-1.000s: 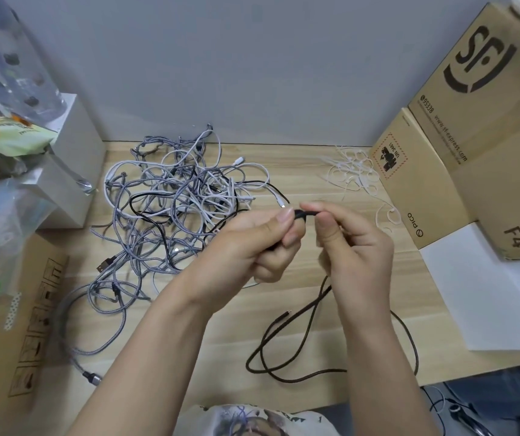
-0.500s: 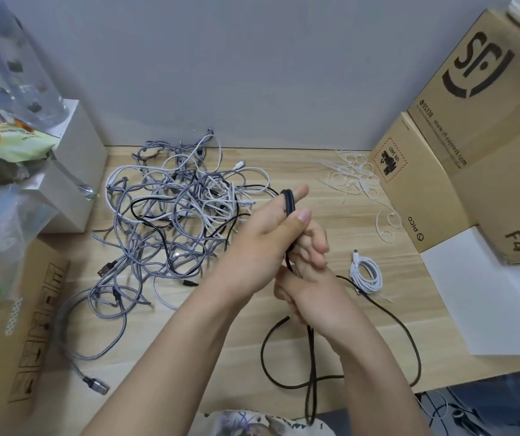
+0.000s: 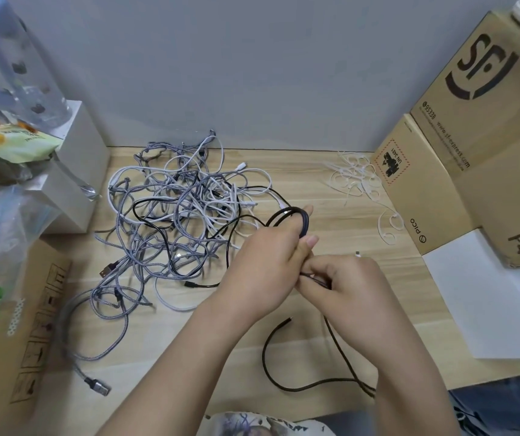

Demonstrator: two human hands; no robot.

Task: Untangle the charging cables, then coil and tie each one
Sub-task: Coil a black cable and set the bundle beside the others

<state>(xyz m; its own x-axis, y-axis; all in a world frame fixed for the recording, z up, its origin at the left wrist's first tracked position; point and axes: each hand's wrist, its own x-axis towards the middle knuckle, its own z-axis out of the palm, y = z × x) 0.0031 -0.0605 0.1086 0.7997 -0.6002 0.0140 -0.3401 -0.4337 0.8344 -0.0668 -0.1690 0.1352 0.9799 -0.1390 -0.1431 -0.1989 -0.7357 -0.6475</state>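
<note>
Grey wall (image 3: 268, 67) closes off the far side of a light wooden tabletop (image 3: 315, 184), well beyond the hands. To the right of the hands stand two stacked cardboard boxes (image 3: 472, 136), the upper one printed with a large black logo, and a white sheet of paper (image 3: 488, 297) lies on the tabletop just in front of them. To the left of the hands, another cardboard box (image 3: 10, 341) lies flat at the edge, with a white box (image 3: 73, 171) and some plastic bags (image 3: 3, 221) beyond it.

Just beyond and left of the hands sprawls the tangle of charging cables (image 3: 173, 215): grey braided, white and black strands, all knotted together. A scatter of white cable ties (image 3: 359, 177) lies beyond the right hand, near the lower box.

Both hands meet above the middle of the tabletop. The left hand (image 3: 265, 272) has its fingers curled round a black cable (image 3: 302, 221), whose loops arch over the fingertips. The right hand (image 3: 346, 287), touching the left, pinches the same cable just below. From the hands the rest of the black cable hangs down and curves over the tabletop nearer the person, its free end pointing up between the two wrists.
</note>
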